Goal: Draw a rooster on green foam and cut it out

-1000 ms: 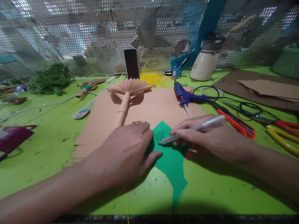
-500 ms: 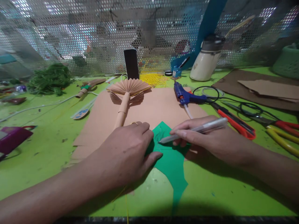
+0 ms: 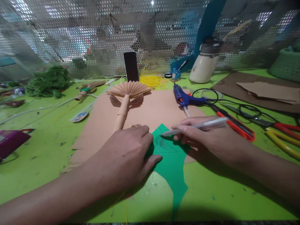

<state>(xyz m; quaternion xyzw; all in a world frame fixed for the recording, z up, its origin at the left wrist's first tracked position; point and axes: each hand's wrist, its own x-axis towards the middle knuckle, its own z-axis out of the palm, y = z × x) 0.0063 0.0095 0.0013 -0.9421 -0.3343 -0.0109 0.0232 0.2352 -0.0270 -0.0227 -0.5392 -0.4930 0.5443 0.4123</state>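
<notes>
A dark green paper piece (image 3: 172, 162) lies on the light green table (image 3: 47, 156), partly over a tan paper sheet (image 3: 152, 107). My left hand (image 3: 126, 156) lies flat on the green paper's left side, fingers stretched out, a ring on one finger. A silver pen (image 3: 197, 126) is gripped by my right hand (image 3: 206, 137), its tip touching the green paper near the top corner, where faint pen lines show. Just beyond my left hand lies a tan pleated paper fan on a rolled stem (image 3: 127, 93).
A blue glue gun (image 3: 185, 98) with black cord, red-handled cutters (image 3: 234, 125) and yellow-handled scissors (image 3: 281, 140) lie at the right. Brown cardboard (image 3: 257, 90), a white jar (image 3: 205, 62) and a black phone (image 3: 131, 66) stand at the back by perforated mesh. Green shreds (image 3: 48, 81) lie far left.
The pen tip has moved up the green paper toward its top corner, leaving a drawn line. My left hand stays pressed on the paper.
</notes>
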